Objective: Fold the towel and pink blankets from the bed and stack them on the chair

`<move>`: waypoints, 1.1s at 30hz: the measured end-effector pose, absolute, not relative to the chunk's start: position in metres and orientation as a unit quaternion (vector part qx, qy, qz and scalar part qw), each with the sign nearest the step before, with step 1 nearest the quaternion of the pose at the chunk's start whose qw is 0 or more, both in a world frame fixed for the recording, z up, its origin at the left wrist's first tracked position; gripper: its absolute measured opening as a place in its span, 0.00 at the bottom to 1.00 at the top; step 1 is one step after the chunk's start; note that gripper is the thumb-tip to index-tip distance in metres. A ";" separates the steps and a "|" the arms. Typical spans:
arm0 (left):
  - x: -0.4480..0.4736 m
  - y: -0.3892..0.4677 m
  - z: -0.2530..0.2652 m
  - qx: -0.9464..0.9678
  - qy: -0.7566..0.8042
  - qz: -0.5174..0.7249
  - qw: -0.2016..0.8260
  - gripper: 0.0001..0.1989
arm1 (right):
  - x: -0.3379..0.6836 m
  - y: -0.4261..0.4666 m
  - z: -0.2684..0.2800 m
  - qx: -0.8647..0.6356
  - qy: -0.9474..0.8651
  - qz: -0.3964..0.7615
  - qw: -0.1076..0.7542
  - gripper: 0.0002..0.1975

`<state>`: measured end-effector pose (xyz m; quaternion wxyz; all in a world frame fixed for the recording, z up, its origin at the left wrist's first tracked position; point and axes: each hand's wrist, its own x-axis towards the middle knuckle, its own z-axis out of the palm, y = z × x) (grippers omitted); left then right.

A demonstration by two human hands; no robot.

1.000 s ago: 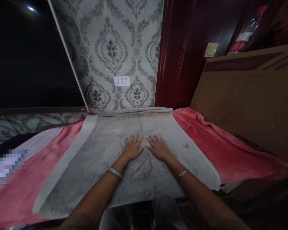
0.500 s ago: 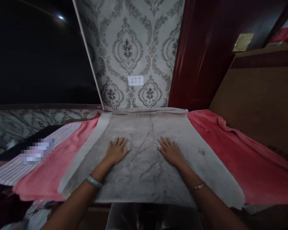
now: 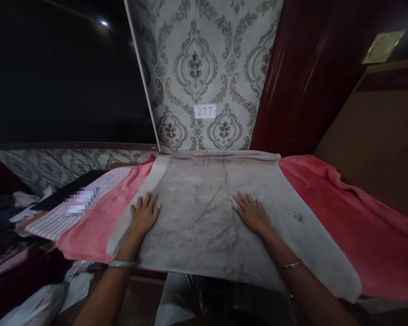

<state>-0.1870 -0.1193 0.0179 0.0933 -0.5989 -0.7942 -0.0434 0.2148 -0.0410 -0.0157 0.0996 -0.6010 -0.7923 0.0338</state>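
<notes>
A grey plush cloth lies spread over the surface in front of me, with some wrinkles in its middle and a rolled or folded ridge along its far edge. My left hand rests flat on its left part, fingers apart, close to the paler left border. On the right part, my right hand lies palm down with the fingers spread. A small dark mark shows on the cloth to the right of that hand. Neither hand holds anything.
Pink-red plush fabric extends beneath the grey cloth on both sides. Striped fabric lies at the left. Behind stand a patterned wall with a "277" label, a dark screen and a cardboard box. Clutter lies at lower left.
My left hand has slid left across the grey cloth toward its left border. My right hand stays at about the same place on the cloth. The view has turned slightly left.
</notes>
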 end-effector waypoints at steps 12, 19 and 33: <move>-0.189 -0.115 0.019 -0.670 -0.740 -0.023 0.057 0.31 | 0.012 -0.077 0.020 -0.393 -0.874 0.189 0.213 0.30; -0.190 -0.113 0.017 -0.672 -0.738 -0.029 0.054 0.31 | 0.102 -0.072 -0.001 -0.515 -0.828 0.143 0.171 0.30; -0.186 -0.114 0.015 -0.674 -0.736 -0.052 0.049 0.32 | 0.184 -0.114 -0.007 -0.506 -0.823 0.079 0.245 0.25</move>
